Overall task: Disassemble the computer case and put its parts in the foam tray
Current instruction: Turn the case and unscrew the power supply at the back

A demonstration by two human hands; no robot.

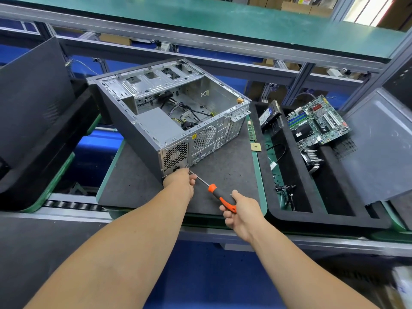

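A dark grey foam mat [223,175] on a green-edged pallet carries the open computer case [169,114]; a memory stick [251,130] and processor chip [256,147] lie beside it.

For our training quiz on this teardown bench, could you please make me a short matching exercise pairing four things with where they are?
Things:
1. screwdriver
2. motherboard
3. memory stick
4. power supply

Places:
A. inside the computer case
B. in the foam tray
C. held in the right hand
D. on the grey mat, right of the case

Pairs: 1-C, 2-B, 3-D, 4-A
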